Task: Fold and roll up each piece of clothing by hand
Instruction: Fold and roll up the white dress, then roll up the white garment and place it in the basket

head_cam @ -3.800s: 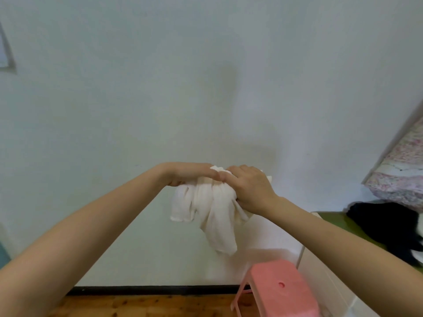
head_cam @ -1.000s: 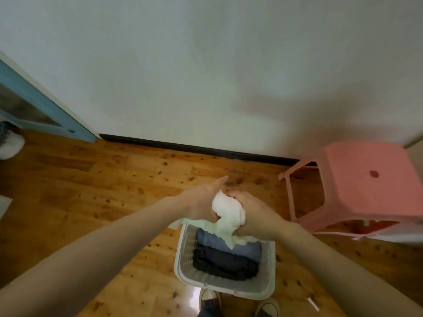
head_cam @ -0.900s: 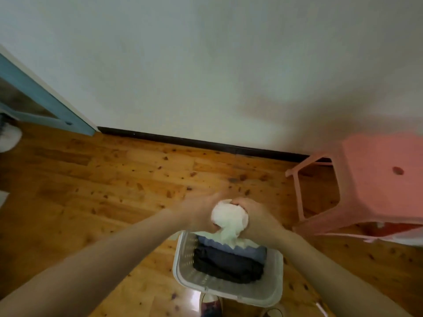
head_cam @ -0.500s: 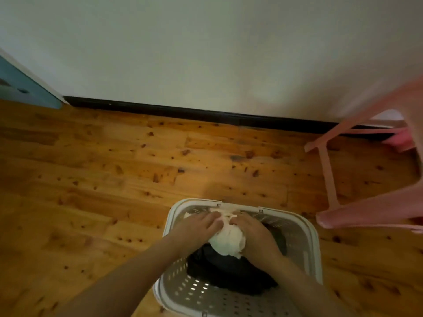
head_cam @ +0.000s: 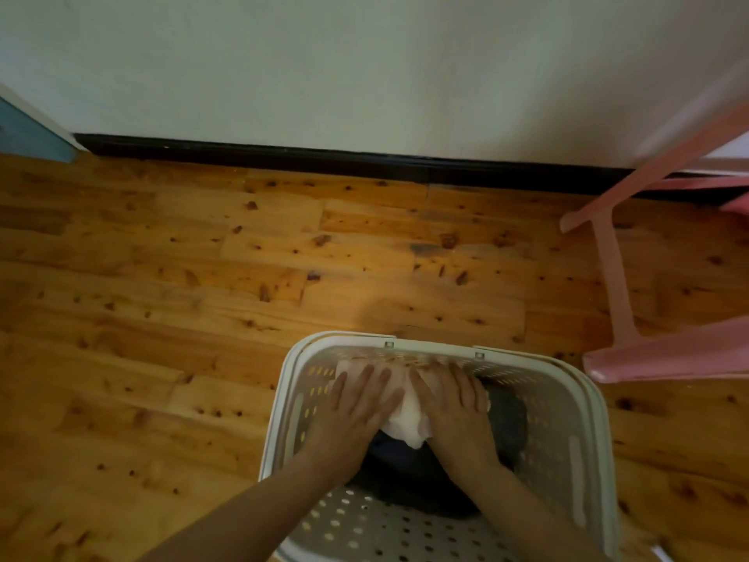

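OK, status: both hands are inside the white perforated laundry basket (head_cam: 430,346), palms down. Left hand (head_cam: 356,405) and right hand (head_cam: 454,407) lie side by side with fingers straight and flat. Neither is gripping; both press on the rolled white garment (head_cam: 407,421). The roll sits against the basket's far wall, on top of dark folded clothes (head_cam: 506,419). Most of the white fabric is covered by the hands. A strip shows between them and a bit past the left fingertips (head_cam: 367,371). Can't tell how tight the roll is. The basket stands on a knotty wooden floor (head_cam: 202,277). Pink plastic stool (head_cam: 618,294) is just beside it on the right, not touching. Black baseboard (head_cam: 283,150) runs under a pale wall (head_cam: 364,66) beyond.
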`<state>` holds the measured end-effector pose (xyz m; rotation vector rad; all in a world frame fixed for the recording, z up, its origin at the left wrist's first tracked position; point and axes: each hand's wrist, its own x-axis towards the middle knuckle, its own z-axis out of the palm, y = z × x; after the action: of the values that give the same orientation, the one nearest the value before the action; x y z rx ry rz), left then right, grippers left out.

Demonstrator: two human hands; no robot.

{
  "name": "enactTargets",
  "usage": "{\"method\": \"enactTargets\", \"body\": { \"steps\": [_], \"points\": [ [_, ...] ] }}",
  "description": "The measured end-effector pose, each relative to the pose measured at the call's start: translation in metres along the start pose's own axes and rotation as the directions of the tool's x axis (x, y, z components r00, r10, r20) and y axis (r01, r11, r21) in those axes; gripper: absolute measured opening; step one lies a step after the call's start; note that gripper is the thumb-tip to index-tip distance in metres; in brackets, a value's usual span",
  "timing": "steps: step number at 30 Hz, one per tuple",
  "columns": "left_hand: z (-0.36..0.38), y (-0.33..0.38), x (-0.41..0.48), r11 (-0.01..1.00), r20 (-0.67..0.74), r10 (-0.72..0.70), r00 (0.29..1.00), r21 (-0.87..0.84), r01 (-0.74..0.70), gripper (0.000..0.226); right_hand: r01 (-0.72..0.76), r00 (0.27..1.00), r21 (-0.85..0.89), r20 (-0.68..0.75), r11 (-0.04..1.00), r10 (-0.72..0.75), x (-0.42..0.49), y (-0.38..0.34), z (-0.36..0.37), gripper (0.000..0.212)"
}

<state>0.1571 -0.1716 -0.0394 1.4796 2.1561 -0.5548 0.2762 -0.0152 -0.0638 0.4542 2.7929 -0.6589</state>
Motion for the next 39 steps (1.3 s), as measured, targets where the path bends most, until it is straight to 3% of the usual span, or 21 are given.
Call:
{"method": "enactTargets", "body": {
  "steps": [2,5,10,12,14,16,19,23,27,35,39],
  "points": [
    [0.006,-0.004,-0.001,0.996,0.054,0.069,0.996,0.044,-0.071,0.123,-0.001,0.999,-0.026,-0.033,1.000,0.000,-0.019,-0.008,0.004,0.104],
    [0.003,-0.009,0.017,0.984,0.184,-0.003,0.983,0.177,-0.030,0.087,0.145,0.986,-0.156,0.100,0.977,-0.130,-0.031,-0.009,0.019,0.097],
    [-0.010,-0.017,0.048,0.997,0.344,-0.076,0.936,0.046,0.064,0.076,0.033,0.951,-0.169,0.309,0.985,0.021,0.014,-0.008,0.014,0.114],
    [-0.022,-0.020,0.056,0.995,0.363,-0.080,0.929,-0.031,0.097,0.072,0.067,0.914,-0.224,0.405,0.972,0.031,0.028,-0.011,0.006,0.101],
    [-0.044,-0.020,0.059,0.983,0.412,-0.071,0.909,-0.128,0.135,0.054,0.021,0.851,-0.175,0.519,0.984,0.074,0.031,-0.022,-0.019,0.089],
    [-0.073,-0.021,0.054,0.943,0.414,-0.047,0.909,-0.282,0.177,0.045,-0.019,0.891,-0.114,0.449,0.993,0.069,0.032,-0.032,-0.051,0.067],
    [-0.118,-0.032,0.032,0.878,0.218,-0.017,0.976,-0.463,0.119,0.044,-0.085,0.989,0.066,0.124,0.994,0.076,0.027,-0.042,-0.106,0.037],
    [-0.192,-0.045,-0.004,0.827,-0.080,-0.128,0.988,-0.559,0.062,0.041,-0.008,0.964,0.137,-0.261,0.991,0.044,0.020,-0.050,-0.182,0.034],
    [-0.288,-0.047,-0.034,0.881,-0.318,-0.284,0.904,-0.458,0.116,0.062,-0.154,0.947,0.126,-0.266,0.980,0.183,0.012,-0.065,-0.280,0.067],
    [-0.510,-0.053,-0.114,0.893,-0.515,-0.385,0.766,-0.417,0.168,0.070,-0.223,0.848,0.267,-0.421,0.938,0.321,-0.033,-0.105,-0.513,0.064],
    [-0.619,-0.053,-0.170,0.871,-0.575,-0.401,0.713,-0.480,0.103,0.076,-0.214,0.777,0.338,-0.510,0.917,0.369,-0.079,-0.120,-0.630,0.068]
  ]
}}
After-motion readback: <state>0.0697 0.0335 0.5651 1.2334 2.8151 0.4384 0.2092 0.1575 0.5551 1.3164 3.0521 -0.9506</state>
